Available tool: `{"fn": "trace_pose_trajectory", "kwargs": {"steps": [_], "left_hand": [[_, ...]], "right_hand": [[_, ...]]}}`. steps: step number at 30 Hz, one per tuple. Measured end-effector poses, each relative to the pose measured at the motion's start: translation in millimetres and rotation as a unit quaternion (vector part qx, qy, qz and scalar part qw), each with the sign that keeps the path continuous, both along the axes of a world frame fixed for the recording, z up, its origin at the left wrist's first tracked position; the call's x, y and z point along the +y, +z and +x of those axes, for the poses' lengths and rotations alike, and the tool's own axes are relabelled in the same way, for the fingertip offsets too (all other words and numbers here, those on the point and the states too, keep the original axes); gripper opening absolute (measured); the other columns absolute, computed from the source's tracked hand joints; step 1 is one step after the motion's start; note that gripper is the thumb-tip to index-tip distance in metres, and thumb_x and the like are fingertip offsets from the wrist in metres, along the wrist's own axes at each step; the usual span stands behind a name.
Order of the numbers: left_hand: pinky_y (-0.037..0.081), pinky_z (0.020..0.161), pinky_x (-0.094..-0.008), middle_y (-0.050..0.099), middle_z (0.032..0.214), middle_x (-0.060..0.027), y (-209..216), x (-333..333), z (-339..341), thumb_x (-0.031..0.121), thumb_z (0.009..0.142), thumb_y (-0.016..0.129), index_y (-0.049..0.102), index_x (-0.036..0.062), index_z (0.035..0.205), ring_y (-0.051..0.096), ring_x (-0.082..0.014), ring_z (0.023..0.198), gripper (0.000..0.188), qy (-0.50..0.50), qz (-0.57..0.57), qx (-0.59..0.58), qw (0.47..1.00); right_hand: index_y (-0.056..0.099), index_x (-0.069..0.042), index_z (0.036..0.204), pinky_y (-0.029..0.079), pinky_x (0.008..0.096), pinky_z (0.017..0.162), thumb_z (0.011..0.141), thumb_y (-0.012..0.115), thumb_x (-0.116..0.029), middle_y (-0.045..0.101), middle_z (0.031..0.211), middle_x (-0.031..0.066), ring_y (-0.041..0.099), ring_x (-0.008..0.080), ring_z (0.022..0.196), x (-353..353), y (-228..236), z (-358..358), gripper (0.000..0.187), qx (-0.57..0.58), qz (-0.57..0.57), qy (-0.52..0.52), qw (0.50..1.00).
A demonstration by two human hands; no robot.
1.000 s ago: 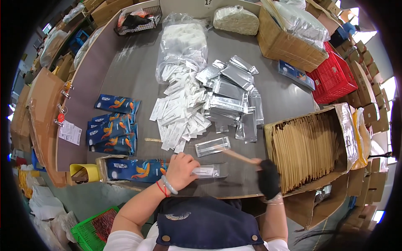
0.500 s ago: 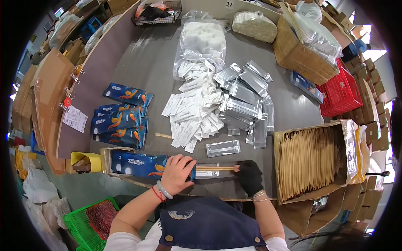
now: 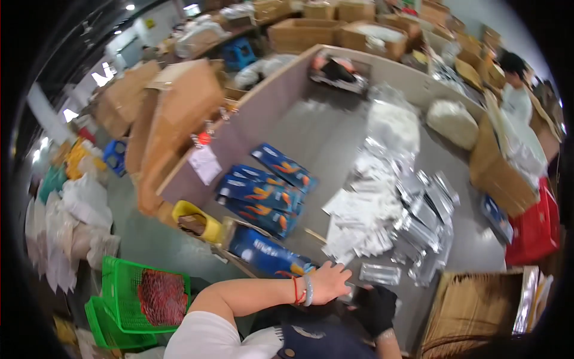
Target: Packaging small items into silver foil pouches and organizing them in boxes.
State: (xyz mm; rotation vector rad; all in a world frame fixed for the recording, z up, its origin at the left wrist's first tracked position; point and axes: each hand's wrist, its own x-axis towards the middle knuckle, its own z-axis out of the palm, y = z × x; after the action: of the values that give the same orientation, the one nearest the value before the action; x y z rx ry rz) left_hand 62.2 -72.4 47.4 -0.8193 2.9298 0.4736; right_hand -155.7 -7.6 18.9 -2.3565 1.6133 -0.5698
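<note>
My bare left hand (image 3: 327, 283) is at the right end of a stack of blue pouches (image 3: 263, 250) with an orange design, its fingers stretched out and slightly apart. Close beside it, my black-gloved right hand (image 3: 375, 310) has its fingers curled; what they hold, if anything, is hidden and blurred. Something pale and shiny shows between the two hands. Just beyond them lies a single silver packet (image 3: 380, 274). White paper sachets (image 3: 365, 215) form a heap, with more silver packets (image 3: 427, 224) piled to their right.
More blue pouches (image 3: 257, 191) lie at the left, near a yellow container (image 3: 205, 222). A carton (image 3: 469, 311) with thin wooden sticks stands at the right. Green crates (image 3: 122, 299) are on the floor at lower left. A person (image 3: 515, 96) is at the far right.
The view has swung left and up, showing more of the room. My hands have come close together at the pouches' right end. The sticks my right hand gripped no longer show.
</note>
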Motion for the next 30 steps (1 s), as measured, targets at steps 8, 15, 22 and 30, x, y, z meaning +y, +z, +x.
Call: {"fn": "trace_pose_trajectory", "kwargs": {"steps": [8, 15, 22, 30], "left_hand": [[0.045, 0.080, -0.0448, 0.056, 0.105, -0.0088, 3, -30, 68, 0.031, 0.067, 0.071, 0.065, 0.0102, 0.094, 0.055, -0.0291, 0.097, 0.035, 0.263, -0.123, 0.089, 0.953], [0.026, 0.103, -0.0629, 0.052, 0.122, -0.0099, -41, 19, 44, 0.044, 0.068, 0.075, 0.055, 0.0111, 0.121, 0.043, -0.0341, 0.119, 0.066, 0.343, -0.014, 0.113, 0.932], [0.023, 0.106, -0.0580, 0.049, 0.128, -0.0144, -60, 20, 56, 0.044, 0.058, 0.084, 0.059, 0.0067, 0.119, 0.041, -0.0367, 0.123, 0.076, 0.401, -0.009, 0.203, 0.893], [0.016, 0.111, -0.0606, 0.049, 0.132, -0.0150, -56, 21, 53, 0.045, 0.063, 0.082, 0.056, 0.0050, 0.125, 0.038, -0.0365, 0.129, 0.078, 0.399, 0.064, 0.195, 0.894]], "right_hand": [[0.067, -0.018, 0.088, 0.051, 0.0428, 0.065, 0.070, 0.080, -0.034, 0.064, 0.084, 0.0099, 0.063, 0.0306, 0.075, 12, 21, -28, 0.028, 0.070, -0.011, -0.040, 0.997], [0.061, -0.011, 0.094, 0.044, 0.0477, 0.079, 0.061, 0.082, -0.039, 0.059, 0.097, 0.0103, 0.056, 0.0324, 0.097, 11, 11, -21, 0.048, 0.154, 0.156, -0.071, 0.973], [0.060, -0.012, 0.101, 0.041, 0.0458, 0.076, 0.061, 0.079, -0.043, 0.060, 0.091, 0.0082, 0.059, 0.0303, 0.087, -2, 38, 3, 0.054, 0.089, 0.112, -0.072, 0.987], [0.062, -0.009, 0.106, 0.042, 0.0449, 0.080, 0.062, 0.080, -0.048, 0.063, 0.100, 0.0105, 0.060, 0.0299, 0.091, 1, 30, 11, 0.062, 0.103, 0.128, -0.040, 0.986]]}}
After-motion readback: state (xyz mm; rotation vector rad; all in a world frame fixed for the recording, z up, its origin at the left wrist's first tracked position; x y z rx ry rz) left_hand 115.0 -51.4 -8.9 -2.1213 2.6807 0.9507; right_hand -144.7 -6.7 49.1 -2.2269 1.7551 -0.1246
